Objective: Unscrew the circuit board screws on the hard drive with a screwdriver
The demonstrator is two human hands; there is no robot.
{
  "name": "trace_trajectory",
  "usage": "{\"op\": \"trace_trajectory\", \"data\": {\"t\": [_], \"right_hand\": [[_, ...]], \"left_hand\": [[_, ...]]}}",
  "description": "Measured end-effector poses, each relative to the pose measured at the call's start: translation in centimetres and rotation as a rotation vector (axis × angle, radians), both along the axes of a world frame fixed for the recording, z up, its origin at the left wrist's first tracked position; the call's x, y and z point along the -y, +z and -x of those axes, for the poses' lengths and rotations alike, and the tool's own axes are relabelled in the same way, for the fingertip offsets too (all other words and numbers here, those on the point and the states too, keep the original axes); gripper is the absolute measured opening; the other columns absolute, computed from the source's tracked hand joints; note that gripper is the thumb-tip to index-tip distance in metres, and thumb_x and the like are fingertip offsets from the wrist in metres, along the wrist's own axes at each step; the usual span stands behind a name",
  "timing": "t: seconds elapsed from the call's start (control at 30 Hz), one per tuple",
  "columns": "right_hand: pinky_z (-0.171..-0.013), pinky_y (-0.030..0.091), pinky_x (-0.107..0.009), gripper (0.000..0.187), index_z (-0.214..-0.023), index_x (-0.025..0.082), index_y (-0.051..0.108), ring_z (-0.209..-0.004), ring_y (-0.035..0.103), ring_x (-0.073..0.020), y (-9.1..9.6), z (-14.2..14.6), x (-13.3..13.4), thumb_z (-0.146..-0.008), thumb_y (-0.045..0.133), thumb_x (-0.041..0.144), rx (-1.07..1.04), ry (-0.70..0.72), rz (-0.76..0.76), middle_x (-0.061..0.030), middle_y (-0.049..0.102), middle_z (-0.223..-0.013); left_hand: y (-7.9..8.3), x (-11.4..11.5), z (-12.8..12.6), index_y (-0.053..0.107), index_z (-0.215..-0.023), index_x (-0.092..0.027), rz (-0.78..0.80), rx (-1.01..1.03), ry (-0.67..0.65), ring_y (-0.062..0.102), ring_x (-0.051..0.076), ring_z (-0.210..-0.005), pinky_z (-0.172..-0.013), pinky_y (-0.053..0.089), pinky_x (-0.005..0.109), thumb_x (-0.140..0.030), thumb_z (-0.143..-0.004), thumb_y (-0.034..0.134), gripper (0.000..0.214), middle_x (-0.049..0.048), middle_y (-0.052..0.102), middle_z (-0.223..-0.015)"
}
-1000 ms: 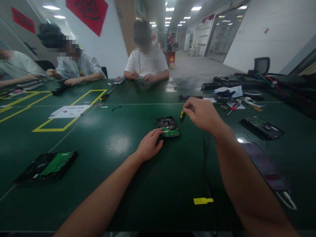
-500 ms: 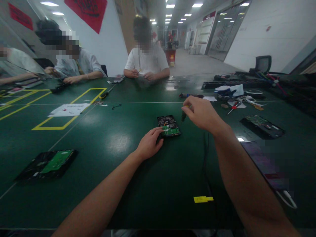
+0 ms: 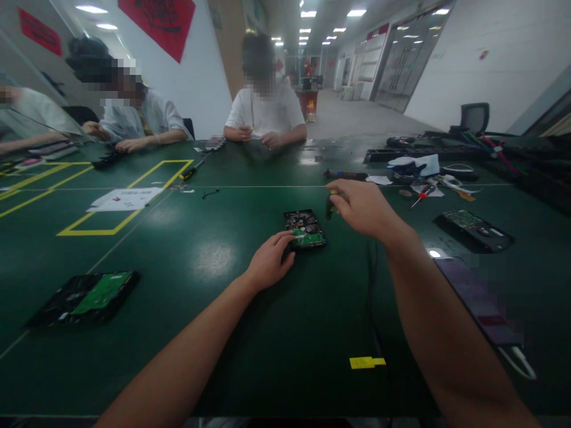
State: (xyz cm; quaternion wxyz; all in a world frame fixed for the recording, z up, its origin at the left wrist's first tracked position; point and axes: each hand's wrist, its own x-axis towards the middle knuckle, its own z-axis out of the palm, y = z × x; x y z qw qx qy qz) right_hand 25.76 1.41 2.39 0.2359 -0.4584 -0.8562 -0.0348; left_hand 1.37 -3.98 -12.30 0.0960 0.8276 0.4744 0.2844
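A small hard drive [image 3: 304, 228] with a green circuit board lies face up on the green table [image 3: 214, 333]. My left hand [image 3: 269, 260] rests at its near left corner, fingers curled against its edge, holding it steady. My right hand [image 3: 363, 207] hovers just right of the drive, fingers pinched round a black and yellow screwdriver [image 3: 329, 207] that points down beside the drive's far right corner.
A second hard drive [image 3: 87, 297] lies near left, a third board [image 3: 473, 227] at right. A yellow tag [image 3: 366, 361] and a black cable [image 3: 372, 297] lie near me. Tools and cloths clutter the far right. Other people sit across the table by yellow floor-tape outlines [image 3: 125, 199].
My right hand with the screwdriver has shifted slightly, turning it in the fingers beside the drive. My left hand has stayed on the drive.
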Motion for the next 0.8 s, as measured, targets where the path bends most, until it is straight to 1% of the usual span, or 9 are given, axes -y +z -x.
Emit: {"op": "trace_trajectory", "data": {"t": [0.07, 0.17, 0.23, 0.33, 0.4, 0.53, 0.6, 0.7, 0.8], "right_hand": [[-0.089, 0.044, -0.038, 0.029, -0.118, 0.019, 0.067, -0.097, 0.066, -0.0253, 0.07, 0.04, 0.06, -0.095, 0.052, 0.027, -0.022, 0.014, 0.014, -0.0091, 0.073, -0.11], [-0.086, 0.044, -0.038, 0.023, -0.106, 0.021, 0.07, -0.093, 0.065, -0.0251, 0.07, -0.02, 0.03, -0.096, 0.053, 0.033, 0.002, 0.028, 0.023, -0.008, 0.073, -0.103], [-0.082, 0.043, -0.038, 0.021, -0.101, 0.02, 0.069, -0.089, 0.064, -0.0251, 0.01, -0.05, -0.02, -0.095, 0.054, 0.035, 0.012, 0.007, 0.014, -0.0081, 0.073, -0.098], [-0.078, 0.043, -0.037, 0.019, -0.097, 0.018, 0.068, -0.083, 0.064, -0.0248, -0.08, 0.03, 0.01, -0.093, 0.058, 0.033, -0.004, -0.035, 0.012, -0.0092, 0.073, -0.094], [-0.077, 0.042, -0.037, 0.018, -0.098, 0.017, 0.067, -0.081, 0.064, -0.0248, -0.07, 0.15, 0.09, -0.093, 0.058, 0.032, -0.014, -0.038, 0.025, -0.0096, 0.073, -0.092], [-0.077, 0.043, -0.036, 0.02, -0.106, 0.018, 0.066, -0.082, 0.065, -0.0245, 0.14, 0.28, 0.24, -0.093, 0.057, 0.03, -0.024, -0.009, 0.045, -0.0092, 0.073, -0.095], [-0.077, 0.043, -0.036, 0.018, -0.105, 0.019, 0.066, -0.082, 0.065, -0.0236, 0.21, 0.23, 0.22, -0.093, 0.057, 0.03, -0.019, 0.012, 0.051, -0.008, 0.073, -0.095], [-0.078, 0.043, -0.036, 0.017, -0.098, 0.02, 0.069, -0.081, 0.064, -0.0225, 0.17, 0.1, 0.11, -0.094, 0.056, 0.031, -0.002, 0.037, 0.051, -0.0064, 0.072, -0.092], [-0.084, 0.044, -0.037, 0.022, -0.102, 0.019, 0.07, -0.088, 0.065, -0.0243, 0.07, 0.09, 0.07, -0.094, 0.054, 0.032, 0.012, 0.026, 0.025, -0.0079, 0.073, -0.097]], "left_hand": [[0.07, 0.01, 0.0, 0.05, -0.135, -0.022, 0.002, -0.003, -0.004, 0.053, 0.026, -0.129, -0.11, 0.046, 0.045, -0.026, -0.092, 0.054, 0.043, 0.0113, 0.054, -0.14], [0.1, 0.01, -0.02, 0.05, -0.134, -0.022, -0.005, -0.002, -0.007, 0.054, 0.026, -0.129, -0.109, 0.046, 0.046, -0.027, -0.092, 0.054, 0.043, 0.0116, 0.054, -0.14], [0.04, -0.01, -0.02, 0.05, -0.134, -0.022, -0.01, -0.001, -0.007, 0.054, 0.026, -0.128, -0.109, 0.047, 0.047, -0.026, -0.092, 0.055, 0.043, 0.0117, 0.054, -0.14], [-0.15, -0.06, 0.0, 0.05, -0.134, -0.022, -0.013, -0.001, -0.002, 0.054, 0.026, -0.128, -0.109, 0.046, 0.047, -0.026, -0.092, 0.055, 0.043, 0.0114, 0.055, -0.14], [-0.27, -0.12, 0.02, 0.05, -0.134, -0.022, -0.012, -0.002, 0.005, 0.054, 0.026, -0.129, -0.109, 0.046, 0.046, -0.026, -0.092, 0.055, 0.043, 0.0112, 0.055, -0.14], [-0.35, -0.23, 0.03, 0.05, -0.134, -0.022, -0.015, -0.003, 0.0, 0.053, 0.026, -0.13, -0.11, 0.046, 0.045, -0.026, -0.091, 0.055, 0.043, 0.0111, 0.054, -0.14], [-0.34, -0.25, 0.04, 0.05, -0.134, -0.021, -0.02, -0.004, -0.002, 0.053, 0.025, -0.13, -0.11, 0.045, 0.045, -0.025, -0.092, 0.055, 0.043, 0.0112, 0.054, -0.14], [-0.34, -0.25, 0.06, 0.049, -0.134, -0.021, -0.02, -0.004, -0.006, 0.053, 0.026, -0.129, -0.11, 0.045, 0.046, -0.025, -0.092, 0.055, 0.043, 0.0111, 0.054, -0.14], [-0.31, -0.21, 0.08, 0.05, -0.134, -0.022, -0.013, -0.001, -0.007, 0.053, 0.026, -0.129, -0.11, 0.046, 0.046, -0.026, -0.091, 0.055, 0.043, 0.0109, 0.054, -0.141]]}}
